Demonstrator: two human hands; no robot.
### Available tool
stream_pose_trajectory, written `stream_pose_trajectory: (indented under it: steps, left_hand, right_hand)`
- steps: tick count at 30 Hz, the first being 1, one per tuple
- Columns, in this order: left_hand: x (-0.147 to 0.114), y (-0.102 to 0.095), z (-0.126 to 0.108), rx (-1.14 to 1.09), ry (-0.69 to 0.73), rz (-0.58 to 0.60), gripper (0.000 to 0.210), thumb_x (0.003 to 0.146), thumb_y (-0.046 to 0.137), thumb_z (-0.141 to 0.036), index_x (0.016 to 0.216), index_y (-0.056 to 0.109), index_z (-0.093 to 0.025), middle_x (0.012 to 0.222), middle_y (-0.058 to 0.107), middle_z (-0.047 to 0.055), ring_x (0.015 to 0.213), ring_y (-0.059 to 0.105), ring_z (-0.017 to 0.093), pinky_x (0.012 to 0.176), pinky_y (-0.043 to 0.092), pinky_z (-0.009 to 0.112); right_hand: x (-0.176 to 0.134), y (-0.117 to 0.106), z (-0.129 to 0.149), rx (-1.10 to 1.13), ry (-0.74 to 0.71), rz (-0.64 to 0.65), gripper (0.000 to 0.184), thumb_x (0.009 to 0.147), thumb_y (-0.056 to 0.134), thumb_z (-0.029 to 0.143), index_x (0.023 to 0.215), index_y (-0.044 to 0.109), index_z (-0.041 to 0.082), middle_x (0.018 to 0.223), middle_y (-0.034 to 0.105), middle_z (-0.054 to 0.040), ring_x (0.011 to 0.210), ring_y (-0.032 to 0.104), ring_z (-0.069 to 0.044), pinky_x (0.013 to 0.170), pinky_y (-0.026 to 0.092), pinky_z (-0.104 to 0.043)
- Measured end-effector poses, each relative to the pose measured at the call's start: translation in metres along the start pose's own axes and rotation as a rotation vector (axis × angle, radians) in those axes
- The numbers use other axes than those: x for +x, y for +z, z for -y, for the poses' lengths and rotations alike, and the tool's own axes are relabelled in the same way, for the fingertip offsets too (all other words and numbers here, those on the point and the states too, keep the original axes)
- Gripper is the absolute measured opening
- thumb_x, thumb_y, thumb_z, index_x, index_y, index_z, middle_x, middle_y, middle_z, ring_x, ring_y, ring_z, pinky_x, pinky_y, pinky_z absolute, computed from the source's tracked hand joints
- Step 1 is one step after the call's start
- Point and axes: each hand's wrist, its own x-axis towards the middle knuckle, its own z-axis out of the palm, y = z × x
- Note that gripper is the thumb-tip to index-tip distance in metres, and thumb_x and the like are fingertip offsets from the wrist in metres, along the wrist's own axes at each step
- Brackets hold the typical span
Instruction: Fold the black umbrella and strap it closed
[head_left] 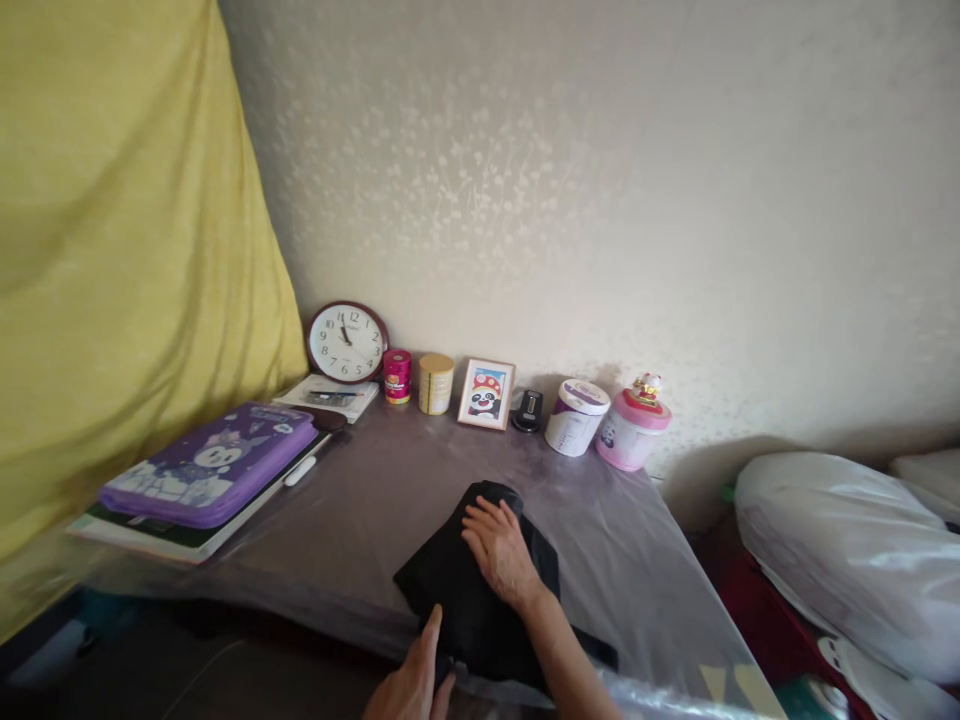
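A piece of black cloth [469, 600], loosely folded, lies near the front edge of the table; its exact kind cannot be made out. My right hand [499, 550] rests flat on its upper part, fingers stretched out and pointing away from me. At the table's front edge, my left hand [412, 670] has its thumb up against the cloth's near left side, and dark material shows between the thumb and fingers. Part of that hand is cut off by the bottom of the view.
Along the wall stand a clock [347, 342], a pink tin [397, 377], a yellow-lidded canister [436, 384], a framed panda picture [486, 394], a black stapler-like object [529, 411] and two tubs [576, 420]. A purple case [214, 465] lies left. White bags [840, 550] bulge right.
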Motion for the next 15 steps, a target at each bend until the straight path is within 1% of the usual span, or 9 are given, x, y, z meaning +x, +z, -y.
stream_pose_trajectory:
  steps: [3, 6, 8, 11, 13, 15]
  left_hand:
    - [-0.002, -0.002, 0.001, -0.022, 0.026, -0.008, 0.055, 0.086, 0.026, -0.024, 0.138, 0.022, -0.004, 0.134, 0.044, 0.017, 0.107, 0.058, 0.021, 0.081, 0.050, 0.028]
    - [-0.004, -0.001, 0.005, -0.046, 0.062, -0.019, 0.054, 0.088, 0.026, -0.026, 0.139, 0.019, -0.008, 0.132, 0.046, 0.016, 0.108, 0.057, 0.021, 0.081, 0.050, 0.029]
    - [-0.004, 0.001, 0.008, -0.049, 0.084, -0.029, 0.054, 0.089, 0.025, -0.028, 0.139, 0.018, -0.009, 0.134, 0.045, 0.016, 0.109, 0.057, 0.021, 0.082, 0.050, 0.029]
    - [-0.004, 0.005, 0.012, -0.033, 0.106, -0.030, 0.055, 0.090, 0.024, -0.031, 0.138, 0.016, -0.005, 0.135, 0.042, 0.019, 0.111, 0.055, 0.022, 0.083, 0.050, 0.030]
    - [-0.004, 0.007, 0.014, -0.022, 0.121, -0.034, 0.055, 0.091, 0.022, -0.032, 0.138, 0.016, -0.004, 0.135, 0.041, 0.019, 0.111, 0.055, 0.021, 0.083, 0.050, 0.029]
    - [-0.004, 0.009, 0.015, -0.018, 0.133, -0.054, 0.054, 0.091, 0.022, -0.032, 0.137, 0.016, -0.003, 0.136, 0.040, 0.019, 0.111, 0.055, 0.020, 0.084, 0.049, 0.026]
  right_hand:
    - [0.004, -0.008, -0.027, -0.030, 0.185, -0.170, 0.030, 0.086, 0.045, 0.024, 0.110, 0.061, 0.017, 0.122, 0.057, -0.0110, 0.120, 0.045, -0.024, 0.102, 0.028, -0.048]
    - [-0.011, -0.020, -0.051, 0.121, 0.414, -0.302, 0.032, 0.083, 0.045, 0.029, 0.108, 0.061, 0.016, 0.115, 0.061, -0.0125, 0.108, 0.055, -0.023, 0.094, 0.040, -0.042]
    - [-0.031, -0.028, -0.065, 0.236, 0.595, -0.330, 0.032, 0.080, 0.045, 0.032, 0.103, 0.062, 0.018, 0.104, 0.065, -0.0108, 0.095, 0.061, -0.022, 0.085, 0.047, -0.037]
    - [-0.063, -0.036, -0.077, 0.286, 0.801, -0.342, 0.031, 0.074, 0.050, 0.037, 0.094, 0.065, 0.018, 0.093, 0.068, -0.0094, 0.087, 0.063, -0.024, 0.078, 0.049, -0.037]
    - [-0.079, -0.037, -0.080, 0.333, 0.873, -0.318, 0.031, 0.071, 0.052, 0.040, 0.090, 0.066, 0.019, 0.087, 0.069, -0.0081, 0.084, 0.064, -0.025, 0.071, 0.051, -0.035]
    - [-0.089, -0.035, -0.079, 0.389, 0.917, -0.280, 0.035, 0.069, 0.052, 0.043, 0.091, 0.066, 0.019, 0.083, 0.069, -0.0079, 0.080, 0.064, -0.025, 0.063, 0.051, -0.033]
